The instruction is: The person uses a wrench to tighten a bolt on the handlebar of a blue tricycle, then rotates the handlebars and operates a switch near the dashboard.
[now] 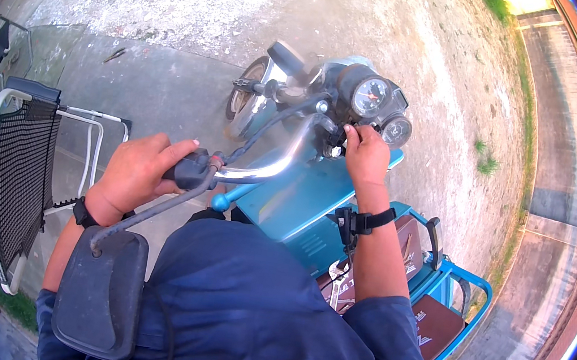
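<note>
My left hand (135, 169) is wrapped round the left handlebar grip (171, 173) of a blue motorcycle, with a finger over the black switch housing (195, 170). From there the chrome handlebar (268, 166) curves forward to the centre. My right hand (366, 158) is closed in a pinch just below the round speedometer (370, 96), by the steering head. What its fingertips hold is hidden. A second round gauge (397, 130) sits right of that hand. The black mirror (101, 294), on a bent grey stem, hangs back over my left forearm.
A mesh folding chair (17, 181) with a white frame stands at the left. Against the bike's right side is a blue metal frame (483, 282) with brown panels (436, 323). An open-end wrench (336, 285) lies near my right elbow. A low wall (559, 172) runs along the right.
</note>
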Demonstrator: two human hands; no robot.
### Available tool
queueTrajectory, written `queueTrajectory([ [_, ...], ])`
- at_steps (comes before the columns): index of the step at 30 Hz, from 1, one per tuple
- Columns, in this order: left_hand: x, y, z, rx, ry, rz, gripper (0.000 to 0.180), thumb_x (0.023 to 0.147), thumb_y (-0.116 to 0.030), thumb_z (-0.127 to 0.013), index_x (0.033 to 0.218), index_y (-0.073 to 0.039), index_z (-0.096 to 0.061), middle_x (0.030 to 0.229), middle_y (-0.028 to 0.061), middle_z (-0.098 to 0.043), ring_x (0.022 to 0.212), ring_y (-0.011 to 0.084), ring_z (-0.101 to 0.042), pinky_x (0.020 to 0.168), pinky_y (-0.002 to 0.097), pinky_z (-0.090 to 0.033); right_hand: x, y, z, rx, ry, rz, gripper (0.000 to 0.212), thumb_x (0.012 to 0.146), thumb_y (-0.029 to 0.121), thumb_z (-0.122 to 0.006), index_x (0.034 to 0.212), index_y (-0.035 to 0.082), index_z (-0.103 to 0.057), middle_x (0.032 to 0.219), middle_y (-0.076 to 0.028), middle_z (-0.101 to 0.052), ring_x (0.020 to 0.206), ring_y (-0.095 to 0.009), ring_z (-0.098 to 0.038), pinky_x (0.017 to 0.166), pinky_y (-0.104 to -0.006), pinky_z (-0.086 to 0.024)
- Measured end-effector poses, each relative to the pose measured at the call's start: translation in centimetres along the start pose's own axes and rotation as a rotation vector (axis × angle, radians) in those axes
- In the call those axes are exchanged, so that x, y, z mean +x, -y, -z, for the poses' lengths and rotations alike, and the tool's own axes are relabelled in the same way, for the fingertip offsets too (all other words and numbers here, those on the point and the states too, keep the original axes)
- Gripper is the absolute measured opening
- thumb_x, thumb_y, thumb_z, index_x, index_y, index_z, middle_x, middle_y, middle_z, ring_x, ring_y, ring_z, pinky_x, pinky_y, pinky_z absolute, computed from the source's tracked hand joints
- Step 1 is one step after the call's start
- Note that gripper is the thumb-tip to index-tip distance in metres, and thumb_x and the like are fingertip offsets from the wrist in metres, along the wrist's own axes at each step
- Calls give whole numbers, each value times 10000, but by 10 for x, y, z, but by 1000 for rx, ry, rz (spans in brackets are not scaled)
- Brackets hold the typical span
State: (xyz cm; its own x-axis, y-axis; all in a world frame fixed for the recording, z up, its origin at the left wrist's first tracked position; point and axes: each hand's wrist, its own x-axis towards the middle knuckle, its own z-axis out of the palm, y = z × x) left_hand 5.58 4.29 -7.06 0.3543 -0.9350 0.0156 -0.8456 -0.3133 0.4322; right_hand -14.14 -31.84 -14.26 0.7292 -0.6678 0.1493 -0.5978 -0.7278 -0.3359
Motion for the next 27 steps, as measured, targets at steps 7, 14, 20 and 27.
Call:
queueTrajectory([
  [7, -1, 1, -1, 9, -6, -3, 665, 699, -283, -858, 1308, -200, -603, 836, 78, -561, 752, 295, -629, 631, 429, -502, 0, 4, -2, -77, 1, -61, 333, 945, 336, -666, 793, 40, -667, 805, -196, -698, 771, -404, -679, 701, -503, -535],
  [14, -1, 1, -1, 7, 10, 6, 698, 680, -275, -870, 1319, -204, -597, 837, 77, -557, 755, 295, -626, 633, 434, -503, 2, 6, -3, -170, 21, -109, 429, 984, 405, -587, 762, 47, -666, 778, -204, -695, 739, -421, -675, 679, -527, -533],
  [20, -1, 1, 0, 3, 18, 8, 714, 672, -271, -875, 1325, -210, -593, 836, 76, -555, 754, 295, -624, 632, 434, -501, 4, 8, -5, -210, 78, -163, 501, 1019, 446, -492, 786, 57, -703, 795, -212, -707, 756, -424, -687, 690, -537, -538],
  [27, -1, 2, -1, -10, 13, 11, 710, 676, -274, -874, 1326, -212, -595, 831, 77, -553, 748, 296, -623, 631, 433, -497, 6, 11, -3, -235, 150, -220, 536, 1036, 466, -436, 833, 61, -724, 846, -222, -721, 802, -431, -697, 723, -536, -546],
])
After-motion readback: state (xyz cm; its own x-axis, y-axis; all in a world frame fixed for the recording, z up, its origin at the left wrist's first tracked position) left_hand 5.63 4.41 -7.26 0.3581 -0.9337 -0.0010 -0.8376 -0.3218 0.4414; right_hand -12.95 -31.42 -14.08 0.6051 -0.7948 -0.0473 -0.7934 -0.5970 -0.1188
